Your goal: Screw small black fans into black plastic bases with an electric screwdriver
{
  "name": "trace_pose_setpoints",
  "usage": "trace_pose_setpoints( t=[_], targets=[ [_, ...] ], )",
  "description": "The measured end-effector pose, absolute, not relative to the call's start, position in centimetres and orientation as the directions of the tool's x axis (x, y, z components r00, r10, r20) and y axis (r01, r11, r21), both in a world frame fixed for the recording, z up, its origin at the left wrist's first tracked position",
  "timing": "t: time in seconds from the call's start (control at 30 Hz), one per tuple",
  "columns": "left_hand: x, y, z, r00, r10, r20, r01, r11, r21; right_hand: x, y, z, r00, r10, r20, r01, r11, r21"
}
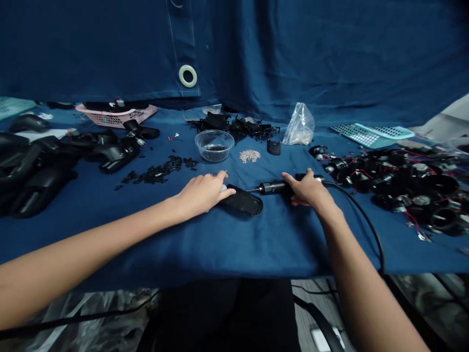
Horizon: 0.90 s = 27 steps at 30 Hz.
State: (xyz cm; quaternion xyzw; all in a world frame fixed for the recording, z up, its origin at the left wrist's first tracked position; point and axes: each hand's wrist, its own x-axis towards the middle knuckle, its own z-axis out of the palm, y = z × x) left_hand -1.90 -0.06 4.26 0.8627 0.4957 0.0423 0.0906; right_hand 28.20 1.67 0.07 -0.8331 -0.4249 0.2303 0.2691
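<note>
My left hand [205,194] is closed on the left end of a black plastic housing [244,201], which lies open side up on the blue cloth. Something small and pale shows between its thumb and fingers. My right hand [306,188] grips a black electric screwdriver [273,187] held level, its thin bit pointing left over the housing. Whether the bit touches a screw is too small to tell. Behind the hands are a heap of small silver screws [249,156] and a clear round tub [214,145] with small dark pieces inside.
Small black parts [157,171] lie left of the tub, with black housings [40,161] farther left. Black parts with red wires [410,181] are piled at the right. A plastic bag [299,124], a pink basket [117,116] and a teal basket [372,134] stand at the back.
</note>
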Motion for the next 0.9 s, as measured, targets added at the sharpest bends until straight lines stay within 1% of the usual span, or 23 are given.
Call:
trace_pose_setpoints(
  t=[0.03, 0.1, 0.13, 0.2, 0.23, 0.27, 0.3, 0.37, 0.4, 0.47, 0.53, 0.6, 0.7, 0.77, 0.8, 0.83, 0.87, 0.9],
  targets=[
    [-1.9, -0.8, 4.3, 0.483, 0.875, 0.011, 0.864, -0.479, 0.158, 28.2, 1.6, -0.3, 0.547, 0.826, -0.136, 0.537, -0.470, -0.700],
    [-2.1, -1.9, 4.7, 0.482, 0.869, 0.112, 0.866, -0.492, 0.087, 28.2, 1.3, -0.9, 0.566, 0.818, -0.105, 0.480, -0.430, -0.765],
    [-2.4, -2.2, 4.9, 0.521, 0.837, 0.168, 0.842, -0.536, 0.059, 28.1, 1.2, -1.1, 0.572, 0.816, -0.089, 0.470, -0.415, -0.779],
    [-2.9, -1.8, 5.2, 0.663, 0.709, 0.239, 0.729, -0.685, 0.010, 27.9, 0.8, -1.1, 0.601, 0.798, -0.047, 0.430, -0.372, -0.823],
    [-3.2, -1.2, 5.3, 0.738, 0.634, 0.229, 0.652, -0.759, 0.001, 27.7, 0.6, -1.0, 0.630, 0.776, -0.027, 0.387, -0.343, -0.856],
    [-3.4, -0.4, 5.3, 0.799, 0.574, 0.182, 0.581, -0.814, 0.016, 27.5, 0.3, -0.8, 0.669, 0.743, -0.009, 0.326, -0.305, -0.895],
    [-3.6, 0.4, 5.1, 0.833, 0.542, 0.114, 0.539, -0.841, 0.059, 27.3, 0.1, -0.6, 0.713, 0.701, 0.005, 0.252, -0.250, -0.935],
    [-3.8, 1.9, 4.6, 0.831, 0.555, -0.014, 0.549, -0.816, 0.181, 27.0, -0.5, 0.0, 0.773, 0.634, 0.008, 0.094, -0.102, -0.990],
    [-3.8, 2.4, 4.3, 0.813, 0.581, -0.049, 0.575, -0.786, 0.228, 26.9, -0.7, 0.4, 0.781, 0.624, -0.003, 0.017, -0.026, -1.000],
    [-3.5, 2.7, 3.5, 0.768, 0.639, -0.042, 0.626, -0.734, 0.264, 26.8, -1.0, 1.6, 0.748, 0.662, -0.046, -0.175, 0.130, -0.976],
    [-3.2, 2.2, 2.9, 0.740, 0.673, 0.016, 0.649, -0.719, 0.251, 26.8, -1.1, 3.1, 0.688, 0.721, -0.087, -0.360, 0.235, -0.903],
    [-2.9, 1.4, 2.7, 0.730, 0.680, 0.069, 0.650, -0.722, 0.237, 26.7, -0.7, 5.0, 0.643, 0.763, -0.072, -0.461, 0.310, -0.831],
    [-2.9, 1.5, 3.7, 0.704, 0.696, 0.143, 0.643, -0.710, 0.288, 26.3, 0.7, 8.0, 0.612, 0.791, 0.021, -0.435, 0.358, -0.826],
    [-3.0, 3.5, 5.3, 0.600, 0.756, 0.263, 0.680, -0.655, 0.330, 25.8, 1.8, 9.5, 0.611, 0.786, 0.096, -0.359, 0.383, -0.851],
    [-2.9, 5.2, 6.2, 0.526, 0.784, 0.330, 0.712, -0.618, 0.334, 25.5, 2.4, 9.9, 0.609, 0.782, 0.137, -0.302, 0.388, -0.871],
    [-2.7, 7.2, 6.9, 0.471, 0.799, 0.374, 0.747, -0.586, 0.313, 25.2, 2.9, 10.2, 0.605, 0.776, 0.178, -0.243, 0.393, -0.887],
    [-2.5, 9.4, 7.4, 0.464, 0.810, 0.358, 0.776, -0.567, 0.276, 24.9, 3.4, 10.2, 0.597, 0.775, 0.209, -0.195, 0.393, -0.899],
    [-2.2, 11.7, 7.7, 0.491, 0.828, 0.269, 0.801, -0.551, 0.235, 24.6, 3.8, 10.0, 0.593, 0.774, 0.222, -0.174, 0.393, -0.903]
  ],
)
